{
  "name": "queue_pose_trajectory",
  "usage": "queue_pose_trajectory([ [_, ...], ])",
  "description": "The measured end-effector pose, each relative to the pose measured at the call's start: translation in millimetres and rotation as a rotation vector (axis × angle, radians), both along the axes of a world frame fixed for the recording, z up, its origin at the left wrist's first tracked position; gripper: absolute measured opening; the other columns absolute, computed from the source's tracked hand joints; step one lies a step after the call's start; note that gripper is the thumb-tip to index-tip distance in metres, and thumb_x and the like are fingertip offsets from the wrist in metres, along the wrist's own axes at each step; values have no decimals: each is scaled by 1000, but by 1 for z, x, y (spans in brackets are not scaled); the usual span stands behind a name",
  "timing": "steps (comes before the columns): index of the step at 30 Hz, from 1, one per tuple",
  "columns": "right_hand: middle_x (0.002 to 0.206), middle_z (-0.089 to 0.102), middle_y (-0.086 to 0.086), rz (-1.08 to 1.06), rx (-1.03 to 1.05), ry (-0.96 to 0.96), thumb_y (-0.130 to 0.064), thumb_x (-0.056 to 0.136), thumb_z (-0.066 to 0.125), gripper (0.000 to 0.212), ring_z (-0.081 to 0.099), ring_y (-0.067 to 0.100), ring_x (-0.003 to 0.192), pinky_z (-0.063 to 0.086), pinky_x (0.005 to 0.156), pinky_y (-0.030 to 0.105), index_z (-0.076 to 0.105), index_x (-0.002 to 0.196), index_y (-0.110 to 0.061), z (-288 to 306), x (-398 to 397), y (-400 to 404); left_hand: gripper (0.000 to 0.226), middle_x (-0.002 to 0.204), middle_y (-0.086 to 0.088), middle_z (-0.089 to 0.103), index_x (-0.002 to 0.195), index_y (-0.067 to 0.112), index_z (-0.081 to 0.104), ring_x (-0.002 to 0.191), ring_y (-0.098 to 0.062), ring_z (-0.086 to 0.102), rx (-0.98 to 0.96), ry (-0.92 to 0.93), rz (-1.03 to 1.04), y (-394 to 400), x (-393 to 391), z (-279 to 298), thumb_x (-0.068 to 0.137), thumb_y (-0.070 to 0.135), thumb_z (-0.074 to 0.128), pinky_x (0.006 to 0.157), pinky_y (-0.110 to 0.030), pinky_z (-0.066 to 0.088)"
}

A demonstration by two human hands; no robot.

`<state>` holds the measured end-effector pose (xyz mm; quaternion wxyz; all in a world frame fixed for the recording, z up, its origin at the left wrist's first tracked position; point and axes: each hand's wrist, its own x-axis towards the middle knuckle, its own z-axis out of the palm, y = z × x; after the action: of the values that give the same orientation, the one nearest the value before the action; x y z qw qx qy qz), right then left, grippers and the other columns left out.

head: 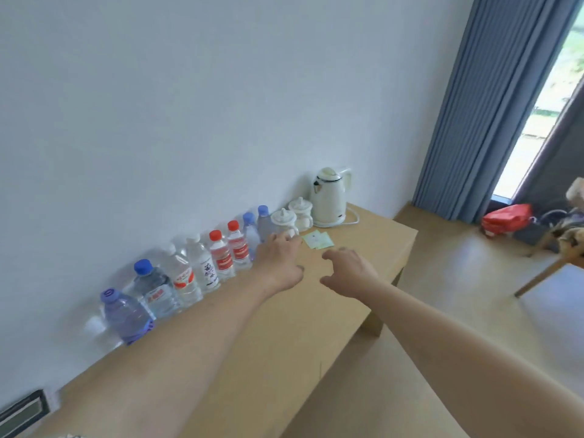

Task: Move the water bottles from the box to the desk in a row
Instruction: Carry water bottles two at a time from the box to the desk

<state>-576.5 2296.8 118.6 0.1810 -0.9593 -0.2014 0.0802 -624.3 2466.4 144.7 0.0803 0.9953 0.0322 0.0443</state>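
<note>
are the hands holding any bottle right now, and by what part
Nothing is held. The left hand and right hand both hover open over the desk, beside the row of bottles, gripping none.

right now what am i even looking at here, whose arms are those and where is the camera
This is a single picture from a wide-angle camera worn on a person's head, looking forward and down, so the two bare arms are that person's own; there is no robot. The left hand and right hand hover open over a wooden desk, holding nothing. Along the wall stands a row of water bottles with purple, blue, white and red caps. Past them are two lidded white cups, an electric kettle and small green packets. The box the bottles came from is not in view.
</note>
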Motion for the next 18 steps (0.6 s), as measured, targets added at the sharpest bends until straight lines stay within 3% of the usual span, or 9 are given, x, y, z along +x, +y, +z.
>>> queue_pose_trajectory([
  [7,135,55,8,-260,-59,27,-45,86,68,64,44,34,129,42,96,46,49,144,-26,-10,18,-213,62,144,-5,48,144,22,48,134,-30,40,4,88,-245,-205,57,-16,88,46,65,105,-44,43],
  [10,134,55,9,-376,-89,62,-43,85,70,61,45,35,128,44,98,47,51,139,-22,-13,15,-297,61,143,-6,48,142,21,48,132,-31,40,-6,123,-348,-294,73,-20,89,47,63,105,-44,42],
  [18,148,47,7,-725,-90,135,-47,86,71,71,39,33,136,38,103,49,41,148,-27,-24,-10,-480,66,150,-6,43,150,24,41,139,-27,37,-8,186,-625,-493,105,-29,91,45,63,110,-42,39],
])
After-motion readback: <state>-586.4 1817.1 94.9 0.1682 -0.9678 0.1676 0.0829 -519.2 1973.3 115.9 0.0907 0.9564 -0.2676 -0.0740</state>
